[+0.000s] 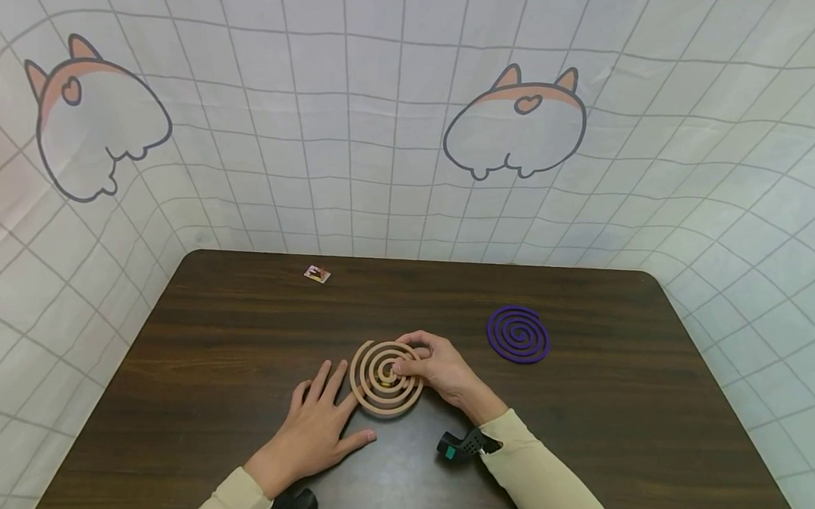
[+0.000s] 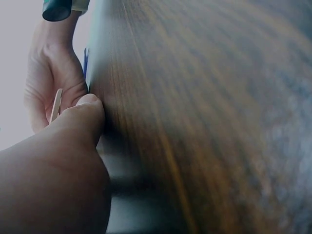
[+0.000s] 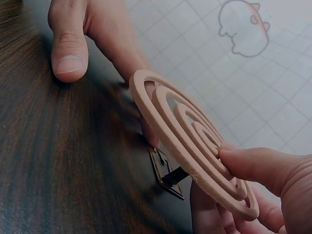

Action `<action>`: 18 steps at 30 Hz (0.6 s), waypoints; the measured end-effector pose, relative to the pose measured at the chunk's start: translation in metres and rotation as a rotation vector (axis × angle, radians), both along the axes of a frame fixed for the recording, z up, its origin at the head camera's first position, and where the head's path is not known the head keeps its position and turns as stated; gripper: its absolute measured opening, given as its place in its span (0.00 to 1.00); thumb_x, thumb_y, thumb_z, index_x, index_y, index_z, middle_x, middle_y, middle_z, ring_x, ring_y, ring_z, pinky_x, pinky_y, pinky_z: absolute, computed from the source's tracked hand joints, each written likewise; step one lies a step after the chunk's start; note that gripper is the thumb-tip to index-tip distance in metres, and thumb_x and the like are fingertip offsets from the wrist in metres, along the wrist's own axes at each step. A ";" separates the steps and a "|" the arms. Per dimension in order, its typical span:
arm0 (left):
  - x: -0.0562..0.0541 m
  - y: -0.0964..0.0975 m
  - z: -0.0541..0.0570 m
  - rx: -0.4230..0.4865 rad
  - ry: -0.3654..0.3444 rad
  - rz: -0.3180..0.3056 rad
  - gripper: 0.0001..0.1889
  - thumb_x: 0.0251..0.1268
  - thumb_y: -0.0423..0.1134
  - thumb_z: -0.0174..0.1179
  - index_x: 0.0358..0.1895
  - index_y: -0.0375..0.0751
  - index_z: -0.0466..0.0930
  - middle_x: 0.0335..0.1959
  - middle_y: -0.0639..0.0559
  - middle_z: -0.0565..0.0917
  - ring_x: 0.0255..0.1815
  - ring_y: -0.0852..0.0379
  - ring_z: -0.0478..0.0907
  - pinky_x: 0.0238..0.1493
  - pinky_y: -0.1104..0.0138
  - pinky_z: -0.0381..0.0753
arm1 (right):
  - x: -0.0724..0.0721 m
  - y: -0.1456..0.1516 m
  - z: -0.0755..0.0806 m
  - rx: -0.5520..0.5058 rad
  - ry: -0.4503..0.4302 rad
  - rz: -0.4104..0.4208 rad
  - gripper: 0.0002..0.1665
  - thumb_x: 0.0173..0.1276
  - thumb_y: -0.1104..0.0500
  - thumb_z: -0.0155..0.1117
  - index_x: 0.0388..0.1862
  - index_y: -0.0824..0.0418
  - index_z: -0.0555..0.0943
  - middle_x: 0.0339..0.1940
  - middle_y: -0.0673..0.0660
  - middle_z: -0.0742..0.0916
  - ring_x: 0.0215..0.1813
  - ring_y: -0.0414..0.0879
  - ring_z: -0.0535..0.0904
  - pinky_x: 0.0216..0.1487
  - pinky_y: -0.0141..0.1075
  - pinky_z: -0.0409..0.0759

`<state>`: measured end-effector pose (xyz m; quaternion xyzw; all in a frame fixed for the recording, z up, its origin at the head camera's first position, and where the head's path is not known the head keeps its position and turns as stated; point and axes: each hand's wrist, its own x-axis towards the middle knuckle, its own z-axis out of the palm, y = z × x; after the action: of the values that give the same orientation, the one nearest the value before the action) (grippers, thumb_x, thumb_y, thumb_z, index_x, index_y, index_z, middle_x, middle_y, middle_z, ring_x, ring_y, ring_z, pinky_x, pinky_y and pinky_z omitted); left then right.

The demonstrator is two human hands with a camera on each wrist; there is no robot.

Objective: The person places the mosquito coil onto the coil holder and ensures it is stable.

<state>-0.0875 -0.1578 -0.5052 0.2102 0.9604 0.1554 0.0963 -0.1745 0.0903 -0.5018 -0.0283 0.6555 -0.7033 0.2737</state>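
Observation:
My right hand pinches a tan mosquito coil, thumb on top near its centre and the other fingers underneath. In the right wrist view the coil is tilted and raised above the table. Under it is a small metal stand with a flat frame and a dark upright piece; the coil hides part of it. My left hand rests on the table with fingers spread, its little finger reaching beneath the coil's left edge toward the stand. A purple mosquito coil lies flat to the right of my right hand.
The dark wooden table has a small printed card near its back edge. A white grid-patterned curtain with cartoon animal drawings encloses the back and sides. Dark wrist cameras sit under both wrists.

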 end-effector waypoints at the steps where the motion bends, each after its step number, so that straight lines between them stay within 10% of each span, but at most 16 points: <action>1: 0.000 0.000 0.000 0.000 0.000 0.000 0.42 0.70 0.72 0.53 0.82 0.58 0.60 0.86 0.36 0.51 0.86 0.29 0.44 0.72 0.29 0.58 | 0.000 0.000 0.000 0.000 0.004 0.003 0.30 0.67 0.68 0.72 0.66 0.66 0.74 0.33 0.52 0.91 0.33 0.41 0.88 0.33 0.31 0.85; 18: 0.000 0.001 0.002 -0.005 -0.017 0.009 0.43 0.70 0.72 0.53 0.83 0.59 0.57 0.86 0.36 0.50 0.87 0.30 0.43 0.72 0.30 0.57 | -0.001 0.002 0.000 -0.004 0.002 0.015 0.31 0.66 0.67 0.74 0.67 0.66 0.75 0.35 0.52 0.91 0.34 0.41 0.88 0.34 0.31 0.86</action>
<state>-0.0874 -0.1568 -0.5034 0.2044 0.9609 0.1551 0.1044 -0.1760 0.0928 -0.5017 -0.0343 0.6540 -0.7026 0.2784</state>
